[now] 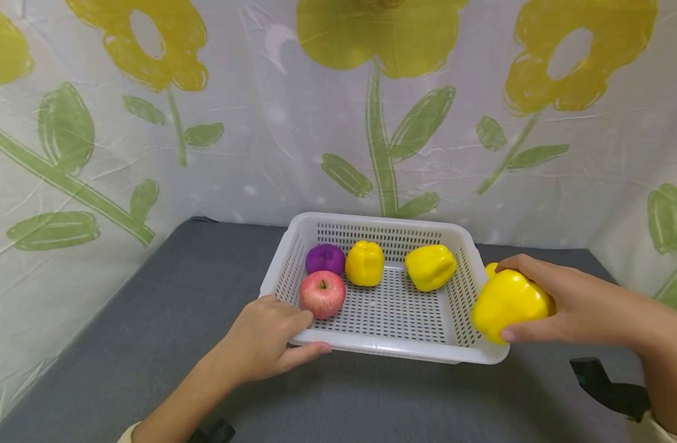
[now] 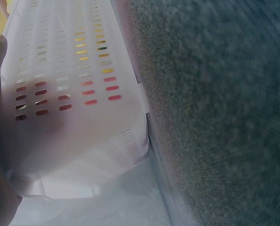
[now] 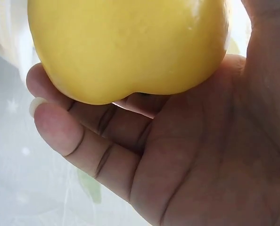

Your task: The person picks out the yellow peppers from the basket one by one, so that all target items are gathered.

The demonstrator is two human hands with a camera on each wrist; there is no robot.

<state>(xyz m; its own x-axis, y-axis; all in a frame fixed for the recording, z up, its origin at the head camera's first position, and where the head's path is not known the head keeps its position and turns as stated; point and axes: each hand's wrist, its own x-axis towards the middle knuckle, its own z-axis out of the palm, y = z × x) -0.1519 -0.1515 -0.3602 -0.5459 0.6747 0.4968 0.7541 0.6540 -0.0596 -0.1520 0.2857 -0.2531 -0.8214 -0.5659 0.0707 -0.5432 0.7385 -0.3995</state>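
Far L, the grey table (image 1: 222,271) runs back to a hanging cloth (image 1: 283,123) printed w/ big yellow flowers & green leaves. Coming in from bottom L, a pale sleeve (image 1: 126,434), then the L hand (image 1: 272,341), and it's got the near-L corner of the white basket (image 1: 394,347): thumb along the outside of the near rim, fingers over the top. L wrist cam backs that up, thumb at the rim, slotted wall beside it, red & yellow showing thru the slots.

Inside now, L end: red apple (image 1: 323,296) up front, right by the L hand's fingers, purple veg (image 1: 325,258) just behind it. Next along, an upright pepper (image 1: 364,264), yellow, close beside the purple one. Then a gap, bare slotted floor, & over twd the R wall a tipped pepper (image 1: 430,268), also yellow, lying on its side.

And at the R end, here's the R hand (image 1: 582,304), grasping the held pepper (image 1: 507,304), big & glossy yellow, thumb on the near side, fingers round the back. In head view it overlaps the basket's R rim; can't tell if they touch. Bit of yellow peeks out behind, can't tell what. Below that wrist, a dark strap (image 1: 612,391).
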